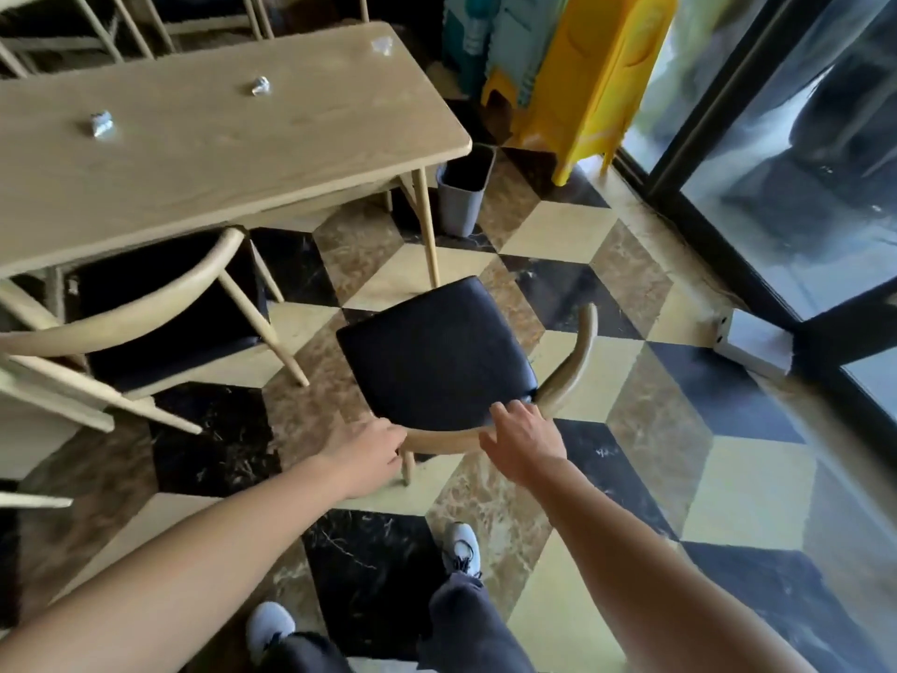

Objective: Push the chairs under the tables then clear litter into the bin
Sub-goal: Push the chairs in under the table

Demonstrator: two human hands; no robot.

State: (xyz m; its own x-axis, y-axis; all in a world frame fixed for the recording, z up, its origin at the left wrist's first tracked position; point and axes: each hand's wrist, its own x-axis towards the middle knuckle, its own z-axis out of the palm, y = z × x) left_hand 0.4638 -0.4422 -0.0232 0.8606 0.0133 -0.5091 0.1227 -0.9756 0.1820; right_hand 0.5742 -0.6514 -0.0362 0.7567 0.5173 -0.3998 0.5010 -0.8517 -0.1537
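Observation:
A wooden chair with a black seat (432,352) stands on the floor, pulled out from the light wooden table (208,153). Both hands rest on its curved backrest: my left hand (369,451) grips the rail on the left, my right hand (522,442) lies over it on the right. Three crumpled foil scraps lie on the tabletop: one at the left (101,123), one in the middle (260,85), one at the far right (382,44). A grey bin (458,196) stands beside the table's far leg.
A second chair (160,303) sits partly under the table at the left. Yellow wet-floor signs (587,75) lean behind the bin. A glass door with a dark frame (728,153) runs along the right. More chairs stand behind the table.

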